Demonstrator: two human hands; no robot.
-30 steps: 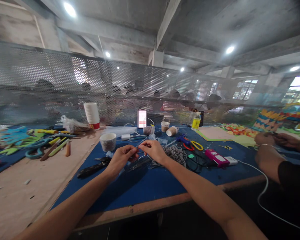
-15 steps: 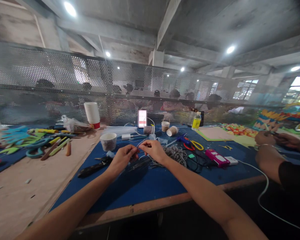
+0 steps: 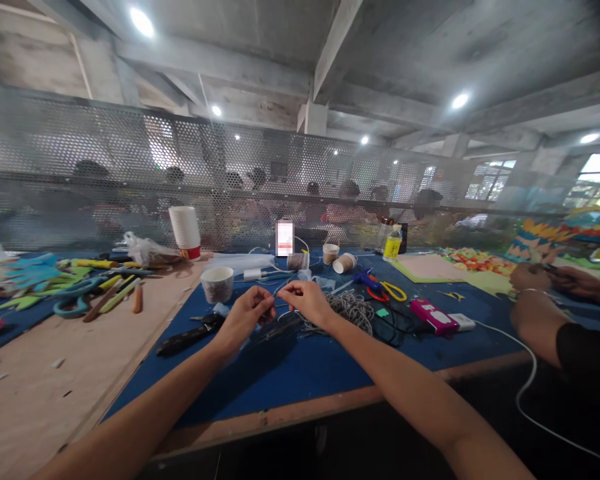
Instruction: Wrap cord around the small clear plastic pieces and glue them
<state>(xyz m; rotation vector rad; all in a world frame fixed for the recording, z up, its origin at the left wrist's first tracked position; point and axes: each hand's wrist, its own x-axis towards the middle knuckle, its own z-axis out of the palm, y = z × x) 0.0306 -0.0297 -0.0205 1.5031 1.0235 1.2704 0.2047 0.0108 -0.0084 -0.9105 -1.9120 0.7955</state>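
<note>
My left hand (image 3: 251, 310) is closed in a pinch, its fingertips close to those of my right hand (image 3: 305, 298), which pinches too. Something thin lies between the fingertips, too small to name. Beneath and beside my right hand spreads a tangled heap of grey cord (image 3: 353, 312). Thin dark and clear strands (image 3: 277, 328) lie on the blue mat (image 3: 280, 380) below the hands. A black-handled tool (image 3: 185, 339) rests left of my left hand, and a paper cup (image 3: 217, 285) stands behind it.
Beyond my hands are a lit phone (image 3: 285, 239), a spool (image 3: 297, 261) and small cups (image 3: 331, 253). Rightward lie pliers (image 3: 394, 290), a magenta device (image 3: 434, 317) with a white cable, and a co-worker's hands (image 3: 535, 277). Stacked cups (image 3: 184, 230) and tools (image 3: 77, 297) stand left.
My left hand's fingers have shifted slightly at the pinch. My right hand stays nearly in place, and the things on the table have not moved.
</note>
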